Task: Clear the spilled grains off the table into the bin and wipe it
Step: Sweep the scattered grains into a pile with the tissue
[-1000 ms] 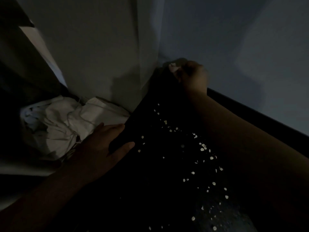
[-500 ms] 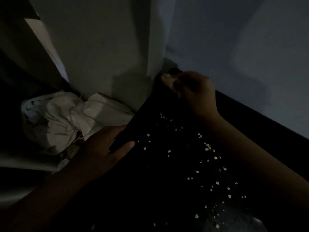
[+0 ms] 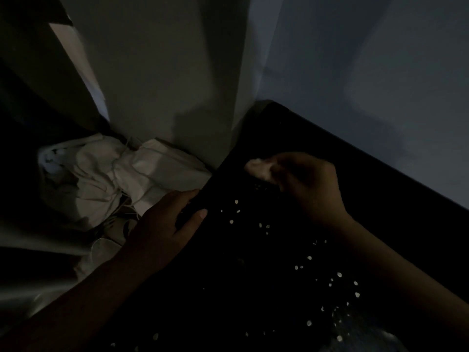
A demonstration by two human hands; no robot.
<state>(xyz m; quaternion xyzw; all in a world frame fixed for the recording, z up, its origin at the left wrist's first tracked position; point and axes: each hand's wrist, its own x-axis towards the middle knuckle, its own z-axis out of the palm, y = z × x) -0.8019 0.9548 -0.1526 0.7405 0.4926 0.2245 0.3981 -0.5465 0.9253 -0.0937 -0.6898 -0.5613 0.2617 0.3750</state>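
Observation:
Pale grains (image 3: 264,226) lie scattered over the dark table (image 3: 396,199), thickest toward the near right. My right hand (image 3: 312,189) is over the table's far part and pinches a small pale wad (image 3: 258,168), cloth or tissue, which I cannot tell apart in the dim light. My left hand (image 3: 162,229) sits at the table's left edge, thumb lying on top and fingers stretched along the rim, holding nothing. A crumpled white bag (image 3: 106,179) lies just left of and below that edge; whether it lines a bin is not visible.
A pale wall column (image 3: 177,72) rises behind the bag and meets the table's far corner. A grey wall (image 3: 368,85) runs along the table's far right side. The scene is very dark, and the floor on the left is in shadow.
My right hand has drawn the wad from the table's far corner back toward me. My left hand has stayed at the table's left edge.

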